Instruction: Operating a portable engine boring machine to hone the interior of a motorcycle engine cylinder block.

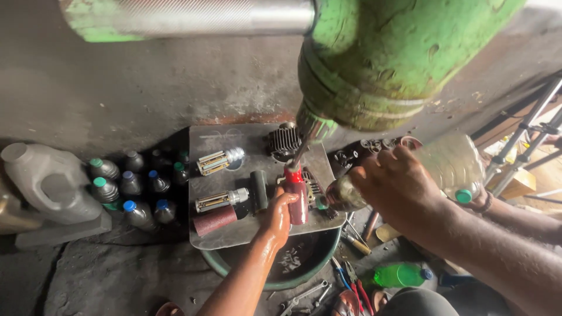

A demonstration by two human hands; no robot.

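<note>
My left hand [277, 215] grips a red cylindrical part [297, 196] standing on a grey metal plate [257, 231], right under the bit of a green drill press [380, 64]. My right hand [393, 182] is closed on a small brown glossy bottle [341, 194] just right of the red part. Behind my right hand, another person's hand with a wristband [483, 202] holds a clear plastic bottle with a green cap [453, 167].
The plate bears two metal foot pegs [219, 161], a dark red roll [215, 220], a black cylinder [259, 188] and a finned engine part [285, 140]. Below sits a green basin [234, 272]. A grey jug [47, 184] and several capped bottles stand left. Pliers, wrenches and a green bottle [401, 274] lie on the floor.
</note>
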